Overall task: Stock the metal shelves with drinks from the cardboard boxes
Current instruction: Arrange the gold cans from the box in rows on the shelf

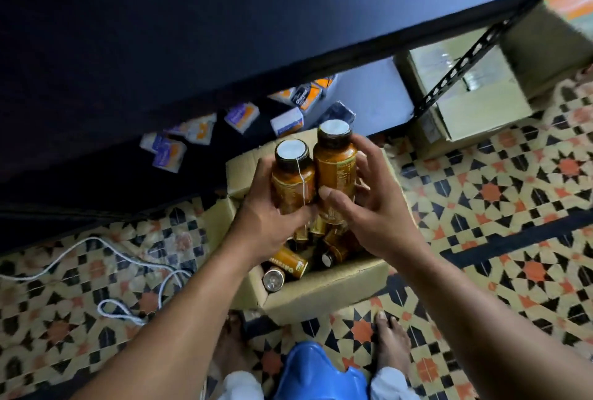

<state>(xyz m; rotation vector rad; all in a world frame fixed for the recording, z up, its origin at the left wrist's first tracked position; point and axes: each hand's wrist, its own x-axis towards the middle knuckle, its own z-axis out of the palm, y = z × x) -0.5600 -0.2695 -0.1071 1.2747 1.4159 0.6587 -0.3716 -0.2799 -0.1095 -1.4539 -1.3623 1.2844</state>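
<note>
My left hand (272, 217) grips the left bottle (293, 181) and my right hand (362, 207) the right bottle (335, 172). Both stand upright and touching above the open cardboard box (321, 290), beside the metal shelf (160, 30). My fingers (362, 149) curl round mid-body. The bottles look full, weighty, rigid and slick, so I'd keep hold of the labels, not the caps.

The left hand (272, 217) covers the base of the left bottle (293, 180), and the right hand (365, 210) covers the base of the right bottle (335, 165). Both hands hide most of the loose bottles (288, 265) in the cardboard box (327, 290). Label print is too small to read, the small packets (240, 117) are blurred, and the white rope (64, 258) runs off the left edge.
</note>
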